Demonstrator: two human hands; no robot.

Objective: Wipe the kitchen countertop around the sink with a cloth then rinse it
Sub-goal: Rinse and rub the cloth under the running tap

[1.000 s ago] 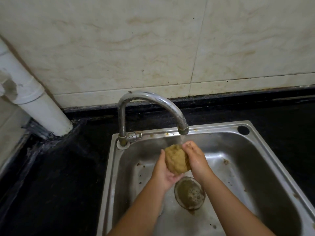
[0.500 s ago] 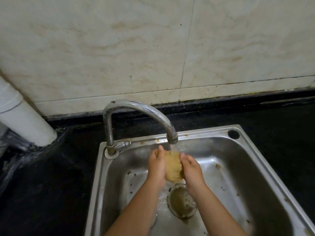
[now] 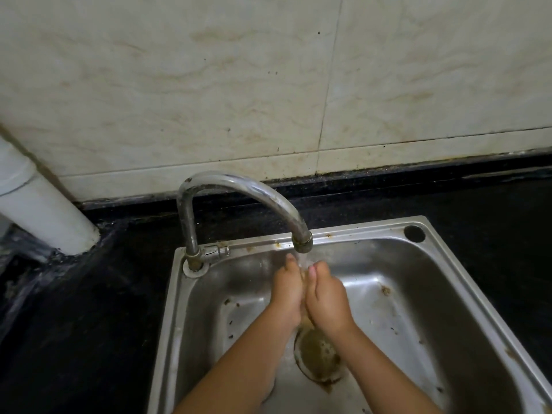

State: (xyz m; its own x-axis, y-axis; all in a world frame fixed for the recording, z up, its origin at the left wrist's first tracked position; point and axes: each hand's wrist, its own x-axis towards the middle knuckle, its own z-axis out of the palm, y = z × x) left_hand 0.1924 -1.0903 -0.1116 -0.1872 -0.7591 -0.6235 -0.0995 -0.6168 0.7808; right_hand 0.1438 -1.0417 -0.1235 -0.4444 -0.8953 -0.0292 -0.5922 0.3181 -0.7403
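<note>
Black countertop [image 3: 89, 309] across lower frame; steel sink [image 3: 466, 297] set in it, white pipe [image 3: 44, 210] standing upper left.

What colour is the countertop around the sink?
Black, with wet sheen: the countertop surrounding the steel sink, seen in the head view.

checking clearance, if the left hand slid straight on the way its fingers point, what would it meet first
Probably the sink's back wall, just left of the tap's spout. The left hand points up-frame toward it; depth is unclear.

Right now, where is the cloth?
In the head view, the cloth is squeezed between left hand and right hand, under the tap, over the drain.
</note>
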